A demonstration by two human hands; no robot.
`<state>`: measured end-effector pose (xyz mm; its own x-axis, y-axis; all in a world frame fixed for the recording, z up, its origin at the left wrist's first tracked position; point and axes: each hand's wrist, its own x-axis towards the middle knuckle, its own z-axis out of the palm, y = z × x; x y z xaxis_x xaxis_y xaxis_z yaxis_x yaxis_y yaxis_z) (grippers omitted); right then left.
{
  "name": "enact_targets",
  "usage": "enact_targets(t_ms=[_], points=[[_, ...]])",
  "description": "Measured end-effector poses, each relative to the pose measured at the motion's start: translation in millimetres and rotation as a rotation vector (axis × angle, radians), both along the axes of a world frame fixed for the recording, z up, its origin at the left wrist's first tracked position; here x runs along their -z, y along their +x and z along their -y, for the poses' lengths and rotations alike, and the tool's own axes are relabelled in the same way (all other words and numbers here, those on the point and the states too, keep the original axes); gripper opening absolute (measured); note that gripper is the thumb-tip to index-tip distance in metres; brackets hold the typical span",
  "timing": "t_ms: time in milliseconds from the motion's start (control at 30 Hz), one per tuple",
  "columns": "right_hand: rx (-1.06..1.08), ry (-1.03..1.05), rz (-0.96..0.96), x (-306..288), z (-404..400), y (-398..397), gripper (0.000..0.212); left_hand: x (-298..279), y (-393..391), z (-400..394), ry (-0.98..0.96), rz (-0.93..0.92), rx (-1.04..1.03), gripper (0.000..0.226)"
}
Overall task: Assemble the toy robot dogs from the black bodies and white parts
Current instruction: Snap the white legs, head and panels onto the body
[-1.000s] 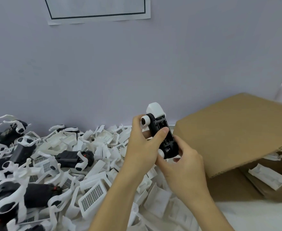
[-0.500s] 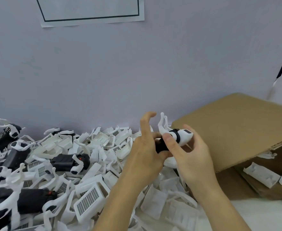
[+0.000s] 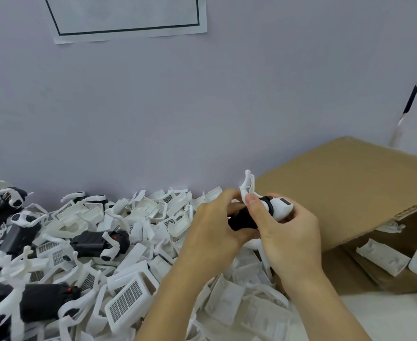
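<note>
We find one dog (image 3: 259, 212) in hand, held between both hands above the near edge of the pile: a black body with a white head at its right end and a white leg standing up just above the grip. Our left hand (image 3: 212, 232) is curled round the black body from the left; our right hand (image 3: 288, 232) is wrapped round the head end, thumb pressing at the joint where the leg meets the body. Both holds are tight on the piece, with no open fingers showing. We judge the step in hand to be the seating of a leg; how many legs are already on this unit we cannot tell, since the hands hide its underside. Below and left of the grip lies a deep pile of white parts (image 3: 133, 294), grilled shells among them, all loose. Farther left of the grip, several black bodies with white legs fitted (image 3: 99, 244) rest on the pile; whether they are finished we cannot confirm. Right of the grip stands a cardboard box (image 3: 345, 193) on its side, with more white shells (image 3: 382, 259) within. On this evidence we judge the task to be partly done, with much stock left.
</note>
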<state>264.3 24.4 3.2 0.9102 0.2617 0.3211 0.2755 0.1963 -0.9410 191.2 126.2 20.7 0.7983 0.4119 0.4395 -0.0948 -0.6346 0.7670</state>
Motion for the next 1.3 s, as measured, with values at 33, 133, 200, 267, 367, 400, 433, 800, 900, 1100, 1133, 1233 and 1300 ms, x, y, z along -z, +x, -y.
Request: enact_targets(t_ms=[33, 133, 200, 267, 367, 400, 433, 800, 900, 1100, 1133, 1233, 1300], points=[[0.011, 0.005, -0.008, -0.3, -0.2, -0.3, 0.027, -0.2, -0.4, 0.2, -0.010, 0.002, 0.007, 0.040], [0.023, 0.023, -0.040, -1.7, 0.5, -0.9, 0.030, -1.1, -0.9, 0.1, -0.014, 0.019, 0.039, 0.042], [0.004, 0.016, -0.050, -2.2, 1.6, -0.2, 0.029, -1.4, -0.8, -1.0, 0.028, 0.026, 0.053, 0.041], [-0.036, 0.012, -0.037, -3.4, 2.4, 0.4, 0.029, -1.6, -1.1, -1.9, 0.050, 0.031, 0.063, 0.034], [-0.143, 0.058, -0.016, -7.7, 4.2, -1.9, 0.039, 0.0, -0.3, -3.2, 0.066, 0.075, 0.014, 0.025], [-0.197, 0.084, -0.016, -8.6, 4.1, -2.9, 0.044, 0.5, 0.5, -3.8, 0.063, 0.107, -0.013, 0.022], [-0.240, 0.101, -0.021, -8.6, 3.4, -3.7, 0.051, 0.9, 1.1, -4.9, 0.043, 0.144, -0.046, 0.020], [-0.178, -0.174, -0.205, 1.0, -3.6, -0.6, 0.030, -14.4, -4.3, -17.6, -1.170, 0.420, -0.049, 0.022], [-0.281, -0.250, -0.252, -0.1, -4.9, -4.6, 0.035, -14.6, -1.5, -17.6, -1.046, 0.353, -0.107, 0.015], [-0.553, -0.101, -0.390, 0.3, -7.6, -10.8, 0.030, -15.8, -2.8, -16.0, -1.131, 0.409, -0.055, 0.053], [-0.592, -0.059, -0.414, -0.8, -7.4, -11.6, 0.029, -16.4, -3.4, -16.3, -1.164, 0.426, -0.008, 0.055], [-0.686, 0.002, -0.415, -2.7, -6.6, -15.3, 0.021, -15.4, -4.9, -16.3, -1.167, 0.382, 0.086, 0.042], [-0.665, 0.004, -0.386, -0.3, -8.1, -17.6, 0.014, -13.3, -6.0, -13.7, -1.160, 0.335, 0.113, 0.038]])
